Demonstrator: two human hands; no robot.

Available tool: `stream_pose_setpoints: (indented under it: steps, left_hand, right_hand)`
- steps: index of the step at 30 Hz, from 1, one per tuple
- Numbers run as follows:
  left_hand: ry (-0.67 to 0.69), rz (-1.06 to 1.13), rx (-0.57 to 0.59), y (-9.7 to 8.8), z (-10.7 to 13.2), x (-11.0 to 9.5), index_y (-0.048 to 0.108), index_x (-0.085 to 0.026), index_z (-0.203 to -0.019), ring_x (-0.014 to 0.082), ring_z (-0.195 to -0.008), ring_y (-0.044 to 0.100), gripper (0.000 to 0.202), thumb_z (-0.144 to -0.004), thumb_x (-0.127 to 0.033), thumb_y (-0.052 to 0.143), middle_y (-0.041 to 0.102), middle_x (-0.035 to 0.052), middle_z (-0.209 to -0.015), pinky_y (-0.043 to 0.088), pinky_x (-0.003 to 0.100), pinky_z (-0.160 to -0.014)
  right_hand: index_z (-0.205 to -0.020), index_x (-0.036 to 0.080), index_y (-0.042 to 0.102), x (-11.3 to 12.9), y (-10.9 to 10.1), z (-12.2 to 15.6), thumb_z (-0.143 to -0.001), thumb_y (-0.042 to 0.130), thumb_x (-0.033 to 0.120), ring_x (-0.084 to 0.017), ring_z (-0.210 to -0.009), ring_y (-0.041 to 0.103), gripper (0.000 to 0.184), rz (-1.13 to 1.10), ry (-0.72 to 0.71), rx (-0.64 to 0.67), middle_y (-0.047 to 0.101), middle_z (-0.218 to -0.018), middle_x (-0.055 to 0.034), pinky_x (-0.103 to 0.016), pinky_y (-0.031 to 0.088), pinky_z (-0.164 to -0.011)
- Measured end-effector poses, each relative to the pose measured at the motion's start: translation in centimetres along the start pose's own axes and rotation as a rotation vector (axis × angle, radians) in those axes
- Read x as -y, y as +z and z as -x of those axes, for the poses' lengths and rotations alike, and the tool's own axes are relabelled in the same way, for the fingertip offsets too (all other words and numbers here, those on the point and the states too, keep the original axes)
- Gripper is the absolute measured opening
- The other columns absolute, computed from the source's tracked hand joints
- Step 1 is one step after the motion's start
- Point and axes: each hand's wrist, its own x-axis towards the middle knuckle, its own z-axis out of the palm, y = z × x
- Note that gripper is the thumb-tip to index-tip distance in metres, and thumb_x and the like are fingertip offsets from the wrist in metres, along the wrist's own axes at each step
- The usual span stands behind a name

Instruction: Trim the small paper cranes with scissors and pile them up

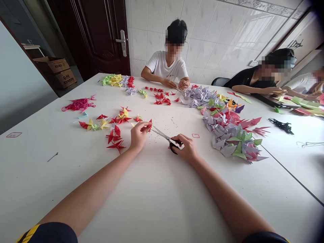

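Note:
Between the fingertips of my left hand (139,135) is a small red paper crane (150,125), mostly covered by the fingers. My right hand (186,146) grips the black handles of a pair of scissors (163,135). The scissors' blades are slightly parted and point left, their tips close to the red crane. Just left of my left hand lie loose folded cranes, among them a red crane (116,145) and a yellow crane (103,124). Tiny paper scraps (170,125) are scattered on the table beyond the scissors.
A large heap of folded paper cranes (225,131) stands to the right on the white table (141,195). Pink cord (79,104) lies at the left, black cord (280,126) at the right. One person (167,65) sits opposite, with others along the right side.

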Motion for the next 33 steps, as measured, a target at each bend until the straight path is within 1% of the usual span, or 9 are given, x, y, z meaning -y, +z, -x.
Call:
stream_pose_setpoints:
  steps: [3, 9, 14, 16, 19, 22, 25, 29, 33]
  left_hand:
    - [-0.01, 0.019, -0.016, -0.05, 0.06, -0.3, 0.075, -0.019, -0.094, 0.014, -0.075, 0.063, 0.021, -0.08, -0.017, 0.059, 0.07, 0.0066, -0.1, 0.053, 0.028, -0.072]
    - [-0.027, 0.022, -0.021, -0.07, 0.16, -0.47, 0.075, -0.019, -0.095, 0.0139, -0.078, 0.064, 0.021, -0.079, -0.017, 0.061, 0.071, 0.0069, -0.105, 0.053, 0.028, -0.074]
    - [-0.047, 0.035, 0.005, -0.11, 0.27, -0.55, 0.074, -0.019, -0.098, 0.0136, -0.078, 0.065, 0.025, -0.079, -0.015, 0.058, 0.071, 0.0073, -0.108, 0.052, 0.028, -0.075]
    - [-0.083, 0.07, 0.019, -0.12, 0.22, -0.64, 0.074, -0.018, -0.099, 0.0147, -0.078, 0.066, 0.025, -0.078, -0.016, 0.061, 0.071, 0.0078, -0.105, 0.052, 0.029, -0.075]
    - [-0.186, 0.173, -0.004, -0.08, 0.04, -0.64, 0.073, -0.016, -0.099, 0.0167, -0.076, 0.067, 0.025, -0.075, -0.023, 0.069, 0.072, 0.0076, -0.092, 0.053, 0.031, -0.076]
    - [-0.264, 0.258, -0.08, -0.06, -0.16, -0.5, 0.072, -0.015, -0.094, 0.0165, -0.075, 0.067, 0.029, -0.071, -0.031, 0.076, 0.071, 0.0068, -0.087, 0.053, 0.031, -0.076]
    - [-0.283, 0.269, -0.124, -0.1, -0.27, -0.38, 0.072, -0.015, -0.086, 0.0158, -0.078, 0.065, 0.028, -0.071, -0.038, 0.078, 0.07, 0.0064, -0.084, 0.051, 0.029, -0.075]
    - [-0.32, 0.299, -0.111, -0.16, -0.3, -0.36, 0.072, -0.015, -0.084, 0.0128, -0.067, 0.059, 0.031, -0.071, -0.043, 0.077, 0.067, 0.0052, -0.078, 0.05, 0.028, -0.067]
    - [-0.341, 0.288, -0.075, -0.2, -0.33, -0.45, 0.073, -0.016, -0.081, 0.009, -0.057, 0.05, 0.029, -0.07, -0.042, 0.076, 0.067, 0.0052, -0.077, 0.043, 0.025, -0.056]
  right_hand:
    - [-0.085, 0.022, 0.066, 0.04, -0.01, -0.04, -0.072, 0.068, 0.029, -0.012, -0.057, 0.046, 0.014, -0.017, 0.052, 0.03, 0.062, -0.074, -0.0009, -0.026, 0.039, -0.055]
    - [-0.084, 0.022, 0.065, -0.09, 0.21, -0.02, -0.069, 0.07, 0.029, -0.013, -0.058, 0.046, 0.017, -0.176, 0.175, 0.108, 0.061, -0.067, 0.0018, -0.026, 0.039, -0.056]
    - [-0.085, 0.022, 0.064, -0.06, 0.37, -0.02, -0.069, 0.068, 0.026, -0.015, -0.062, 0.054, 0.017, -0.292, 0.251, 0.166, 0.067, -0.068, 0.0011, -0.027, 0.041, -0.059]
    - [-0.085, 0.021, 0.064, -0.11, 0.42, -0.06, -0.07, 0.069, 0.028, -0.016, -0.064, 0.058, 0.018, -0.354, 0.284, 0.161, 0.07, -0.071, -0.0007, -0.028, 0.043, -0.059]
    - [-0.084, 0.021, 0.064, -0.28, 0.43, -0.14, -0.069, 0.072, 0.031, -0.018, -0.065, 0.062, 0.02, -0.41, 0.324, 0.135, 0.072, -0.074, -0.003, -0.029, 0.044, -0.058]
    - [-0.085, 0.02, 0.065, -0.47, 0.37, -0.16, -0.069, 0.073, 0.033, -0.019, -0.066, 0.063, 0.022, -0.405, 0.33, 0.108, 0.072, -0.074, -0.0034, -0.029, 0.046, -0.059]
    - [-0.085, 0.021, 0.066, -0.54, 0.3, -0.12, -0.068, 0.072, 0.033, -0.019, -0.068, 0.063, 0.022, -0.364, 0.311, 0.119, 0.072, -0.074, -0.0029, -0.03, 0.047, -0.061]
    - [-0.086, 0.021, 0.067, -0.4, 0.26, -0.08, -0.068, 0.071, 0.033, -0.019, -0.069, 0.063, 0.022, -0.336, 0.299, 0.147, 0.071, -0.074, -0.0021, -0.03, 0.046, -0.061]
    - [-0.086, 0.021, 0.066, -0.2, 0.22, -0.14, -0.069, 0.069, 0.03, -0.017, -0.067, 0.061, 0.019, -0.328, 0.295, 0.147, 0.071, -0.072, -0.0008, -0.028, 0.043, -0.06]
